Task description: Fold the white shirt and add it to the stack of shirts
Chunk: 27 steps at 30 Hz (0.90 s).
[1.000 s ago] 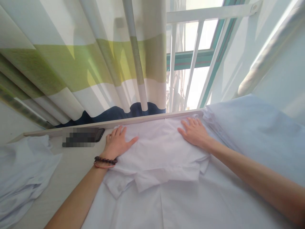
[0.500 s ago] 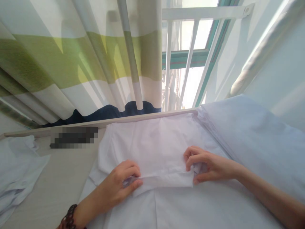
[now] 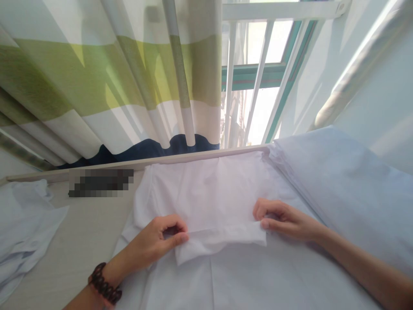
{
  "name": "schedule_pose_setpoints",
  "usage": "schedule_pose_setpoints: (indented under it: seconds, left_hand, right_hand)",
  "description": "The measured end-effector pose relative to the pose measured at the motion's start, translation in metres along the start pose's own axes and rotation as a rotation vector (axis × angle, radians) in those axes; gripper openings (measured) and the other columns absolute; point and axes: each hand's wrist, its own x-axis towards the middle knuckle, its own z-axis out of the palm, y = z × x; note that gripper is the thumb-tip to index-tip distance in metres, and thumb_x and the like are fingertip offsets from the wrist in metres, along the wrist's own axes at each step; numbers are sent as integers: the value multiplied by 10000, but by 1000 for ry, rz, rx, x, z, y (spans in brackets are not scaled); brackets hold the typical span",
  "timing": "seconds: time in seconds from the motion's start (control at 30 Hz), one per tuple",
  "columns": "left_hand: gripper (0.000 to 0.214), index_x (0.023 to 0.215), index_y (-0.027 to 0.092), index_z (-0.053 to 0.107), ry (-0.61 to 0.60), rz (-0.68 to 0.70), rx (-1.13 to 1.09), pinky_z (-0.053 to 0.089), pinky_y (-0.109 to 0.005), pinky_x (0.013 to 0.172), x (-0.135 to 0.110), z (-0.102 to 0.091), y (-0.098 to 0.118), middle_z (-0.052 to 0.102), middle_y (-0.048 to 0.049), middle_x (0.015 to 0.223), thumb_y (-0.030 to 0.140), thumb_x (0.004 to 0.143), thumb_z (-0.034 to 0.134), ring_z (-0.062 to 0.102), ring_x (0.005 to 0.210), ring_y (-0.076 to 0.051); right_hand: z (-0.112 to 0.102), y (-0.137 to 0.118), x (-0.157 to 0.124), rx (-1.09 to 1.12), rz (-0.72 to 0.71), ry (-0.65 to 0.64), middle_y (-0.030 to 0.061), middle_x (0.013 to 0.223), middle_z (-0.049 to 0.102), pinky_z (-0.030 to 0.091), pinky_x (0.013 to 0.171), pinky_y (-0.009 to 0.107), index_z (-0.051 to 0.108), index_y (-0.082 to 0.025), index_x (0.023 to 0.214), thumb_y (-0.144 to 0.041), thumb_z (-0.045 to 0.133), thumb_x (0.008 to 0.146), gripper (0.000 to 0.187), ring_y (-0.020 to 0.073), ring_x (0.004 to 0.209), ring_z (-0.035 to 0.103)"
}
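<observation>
A white garment (image 3: 206, 189), perhaps a shirt or coat, lies spread on the bed surface, with a folded-over strip (image 3: 222, 241) running across its middle. At the left end of this strip, my left hand (image 3: 161, 236) pinches the cloth between thumb and fingers. A dark beaded bracelet (image 3: 105, 284) circles that wrist. My right hand (image 3: 280, 218) pinches the strip's right end, its fingers curled and thumb pressed to them. Below the strip, more of the white cloth (image 3: 245, 280) lies fairly flat with a crease down it.
White cloth (image 3: 348, 181) lies folded at the right, and another white garment (image 3: 26, 237) at the left. A blurred dark item (image 3: 101, 183) rests on the beige sheet (image 3: 87, 232). Behind the bed's edge hang a striped curtain (image 3: 135, 77) and white window bars (image 3: 258, 82).
Both hands have closed to a firmer pinch on the strip's ends. The strip's left end has swung down and out a little, and its upper edge has moved slightly away from me.
</observation>
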Motion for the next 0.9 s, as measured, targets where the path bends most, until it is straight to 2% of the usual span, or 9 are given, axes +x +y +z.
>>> schedule_pose_setpoints:
  seconds: [0.13,0.27,0.37,0.5,0.57,0.67,0.77,0.9]
  left_hand:
    - [310,795,172,610,-18,8,-22,418,-238,710,-2,-2,-5,608,2,794,459,880,530,528,754,-144]
    - [358,814,168,582,-33,-43,-28,388,-225,641,-2,-2,-9,561,9,763,497,900,471,474,700,-132]
    - [375,814,168,557,-63,-53,-52,372,-218,609,-1,-3,-10,527,15,747,516,903,451,441,667,-123]
    - [351,829,176,556,-76,-18,-22,402,-232,666,-3,-3,-9,542,11,778,506,904,462,482,716,-135]
    - [315,887,187,585,-88,5,42,419,-241,708,-4,-4,-5,567,2,836,493,882,512,511,776,-147]
    - [285,963,210,634,-131,36,155,432,-243,713,-2,-4,9,576,-9,899,463,845,580,528,814,-155]
    - [214,914,200,649,-138,117,211,435,-248,720,6,1,29,579,-15,901,392,836,598,533,809,-153]
    - [147,886,187,581,-201,204,148,412,-247,707,20,17,44,573,7,843,330,865,558,505,753,-135]
  right_hand:
    - [2,4,-1,60,25,15,14,796,534,394,699,267,578,-168,794,-425,533,921,290,134,748,501]
    - [4,2,-2,-39,74,-8,3,772,508,370,650,254,582,-165,791,-438,507,933,317,119,694,459]
    - [4,-3,0,-111,71,-66,15,800,527,378,712,273,602,-168,816,-461,485,939,338,138,754,470]
    - [2,-13,5,-196,86,-197,11,806,556,353,813,310,673,-196,898,-509,632,838,322,170,847,453]
    - [1,-16,8,-211,97,-242,1,768,544,336,837,323,706,-208,865,-504,665,814,304,164,822,443]
    - [0,-16,8,-138,49,-242,15,776,568,342,849,330,717,-194,790,-467,657,834,283,159,814,456]
    - [0,-13,5,4,28,-214,48,874,586,388,807,304,716,-176,862,-434,635,859,270,172,889,490]
    - [1,-12,2,19,76,-183,32,851,528,407,749,274,681,-163,878,-438,576,898,295,143,810,497]
